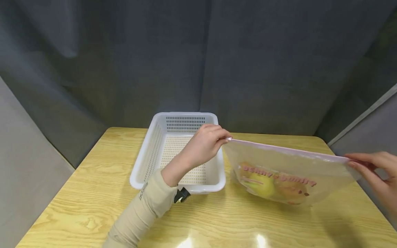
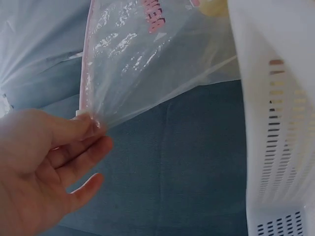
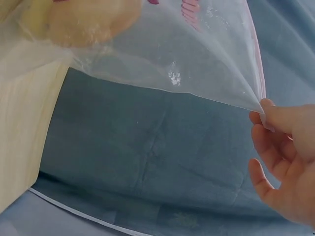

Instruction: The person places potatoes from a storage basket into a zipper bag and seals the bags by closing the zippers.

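Observation:
A see-through zip bag with pink lettering and a pink top edge stretches between both hands. Inside its lower part lie a yellow fruit and rounder orange-toned fruits, blurred by the plastic. My left hand pinches the bag's left top corner between thumb and forefinger, right at a small white slider. The right top corner is pinched by my right hand, its other fingers loosely bent. The bag's top edge is pulled nearly straight, slanting down to the right in the head view.
A white plastic basket with slotted walls stands on the wooden table, left of the bag and partly behind the left forearm. Dark grey curtains hang behind the table. A black buckle is strapped at the left wrist.

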`<state>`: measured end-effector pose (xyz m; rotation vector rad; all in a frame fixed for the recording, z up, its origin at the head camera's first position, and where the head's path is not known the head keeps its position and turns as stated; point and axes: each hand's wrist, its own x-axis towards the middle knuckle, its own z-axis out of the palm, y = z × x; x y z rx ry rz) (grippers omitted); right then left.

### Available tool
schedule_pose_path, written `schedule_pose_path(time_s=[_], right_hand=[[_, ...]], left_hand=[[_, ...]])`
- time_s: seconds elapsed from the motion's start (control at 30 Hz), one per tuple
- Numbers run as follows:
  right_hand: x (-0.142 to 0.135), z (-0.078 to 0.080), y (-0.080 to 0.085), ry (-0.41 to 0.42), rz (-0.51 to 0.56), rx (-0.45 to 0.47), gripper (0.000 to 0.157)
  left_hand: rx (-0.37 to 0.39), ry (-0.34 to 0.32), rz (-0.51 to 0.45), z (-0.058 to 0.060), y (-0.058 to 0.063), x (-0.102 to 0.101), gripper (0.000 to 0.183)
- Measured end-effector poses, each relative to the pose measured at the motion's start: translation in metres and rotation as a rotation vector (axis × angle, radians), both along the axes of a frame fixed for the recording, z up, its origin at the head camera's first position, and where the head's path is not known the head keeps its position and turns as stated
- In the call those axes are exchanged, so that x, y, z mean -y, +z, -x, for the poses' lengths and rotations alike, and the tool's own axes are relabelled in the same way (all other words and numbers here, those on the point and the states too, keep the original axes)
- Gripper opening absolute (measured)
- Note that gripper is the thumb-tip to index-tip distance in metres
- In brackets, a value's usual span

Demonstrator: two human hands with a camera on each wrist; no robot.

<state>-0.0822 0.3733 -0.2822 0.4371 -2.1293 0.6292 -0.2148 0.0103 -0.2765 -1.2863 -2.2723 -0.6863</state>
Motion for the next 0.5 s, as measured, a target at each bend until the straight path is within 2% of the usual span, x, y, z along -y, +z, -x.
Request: schedule_pose_path(time_s=[0.1, 0.17, 0.27, 0.37, 0.43, 0.5], right_hand=[[-0.004, 0.006, 0.003, 0.006, -0.016, -0.02, 0.027], [0.002, 0.007, 0.01, -0.019, -0.044, -0.009, 0.029], [0.013, 0.009, 0.023, -0.079, -0.124, -0.001, 0.023], [0.02, 0.012, 0.034, -0.156, -0.207, 0.016, 0.01], [0.022, 0.015, 0.037, -0.192, -0.234, 0.03, 0.005], [0.021, 0.018, 0.039, -0.225, -0.246, 0.057, 0.006]], left_hand=[[0.032, -0.001, 0.037, 0.002, 0.007, -0.002, 0.014], [0.048, 0.003, 0.052, 0.004, 0.011, -0.003, 0.014], [0.05, 0.04, 0.07, 0.008, 0.016, -0.003, 0.014], [0.048, 0.086, 0.085, 0.013, 0.02, -0.004, 0.014], [0.069, 0.099, 0.089, 0.017, 0.022, -0.006, 0.015], [0.103, 0.102, 0.089, 0.022, 0.025, -0.009, 0.016]])
